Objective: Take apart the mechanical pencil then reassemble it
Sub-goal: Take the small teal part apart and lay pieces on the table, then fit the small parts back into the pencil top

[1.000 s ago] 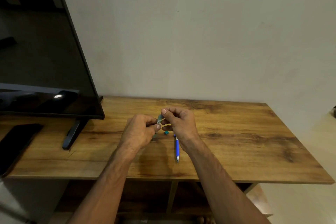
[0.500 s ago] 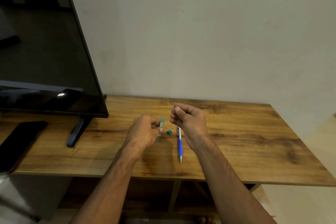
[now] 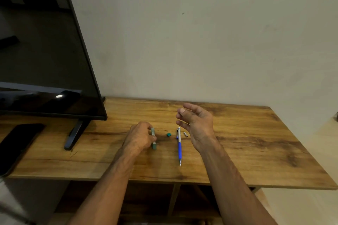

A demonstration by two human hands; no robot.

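Note:
A blue and silver mechanical pencil (image 3: 179,145) lies on the wooden table (image 3: 247,148), tip pointing toward me. A small silver cap (image 3: 186,134) lies just right of its upper end. A small teal cap (image 3: 168,134) sits to its left. My left hand (image 3: 140,138) is closed on a slim green-grey lead case (image 3: 153,138), its lower end resting on the table. My right hand (image 3: 196,124) hovers above the pencil's upper end with fingers apart and nothing visible in it.
A large dark TV (image 3: 43,60) stands on the left on a black foot (image 3: 73,136). A black phone (image 3: 16,144) lies at the far left edge. A wall rises behind the table; shelves show under the front edge.
My hands have parted. The right hand let go of the case, lifted to the right and spread its fingers. The left hand lowered the case to the table. The silver cap now shows.

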